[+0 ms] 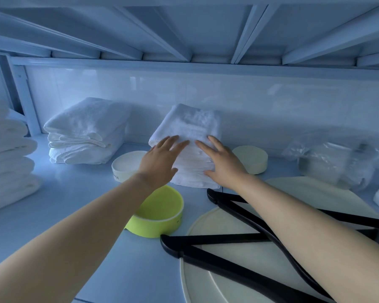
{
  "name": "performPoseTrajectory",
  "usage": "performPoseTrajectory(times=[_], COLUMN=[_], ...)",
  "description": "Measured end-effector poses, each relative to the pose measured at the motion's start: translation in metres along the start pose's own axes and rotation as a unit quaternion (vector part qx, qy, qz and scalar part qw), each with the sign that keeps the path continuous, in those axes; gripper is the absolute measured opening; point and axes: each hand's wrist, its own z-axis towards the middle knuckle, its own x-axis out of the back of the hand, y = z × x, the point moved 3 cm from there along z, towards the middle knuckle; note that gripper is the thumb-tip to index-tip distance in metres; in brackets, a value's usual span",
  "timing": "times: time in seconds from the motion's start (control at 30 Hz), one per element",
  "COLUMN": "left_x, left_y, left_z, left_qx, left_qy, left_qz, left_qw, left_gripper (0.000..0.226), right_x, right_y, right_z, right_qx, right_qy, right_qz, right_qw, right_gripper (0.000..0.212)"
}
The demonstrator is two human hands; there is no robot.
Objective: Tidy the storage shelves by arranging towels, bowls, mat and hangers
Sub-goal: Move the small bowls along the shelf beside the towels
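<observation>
STORAGE SHELF: A person stretches both bare arms deep into a white shelf (53, 204), with the left hand (162, 162) and the right hand (223, 165) laid flat against the front of a stack of folded white towels (190, 125) that sits near the back wall. All the fingers are straight and spread. They press on the cloth and grip nothing.

The stack looks soft, light and likely to slump. It is probably best held low on both sides or scooped up from underneath.

A white bowl (127, 165) sits just left of the stack, a green bowl (160, 213) just in front, and a cream bowl (252, 158), seemingly upturned, just to the right. In front and to the right, black hangers (206, 239) lie across a pale mat (206, 224). A second pile of towels (85, 132) rests well to the left.
</observation>
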Motion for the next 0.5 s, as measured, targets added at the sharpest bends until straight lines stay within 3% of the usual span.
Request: performPoseTrajectory(times=[0.2,0.3,0.5], left_x=[0.011,0.015,0.021], left_y=[0.0,-0.008,-0.048], left_z=[-0.019,-0.035,-0.057], left_qx=[0.003,0.021,0.096], left_qy=[-0.031,-0.031,-0.074], left_qz=[-0.061,-0.107,-0.119], left_qw=[0.998,0.994,0.985], left_gripper=[0.064,0.052,0.04], right_x=[0.003,0.004,-0.016], right_y=[-0.01,-0.026,-0.061], right_z=[-0.01,-0.022,-0.036], right_qx=[-0.011,0.057,0.113], right_qy=[-0.002,0.028,-0.05], right_qz=[-0.005,-0.023,0.041], right_qw=[1.0,0.998,0.991], right_gripper=[0.077,0.065,0.05])
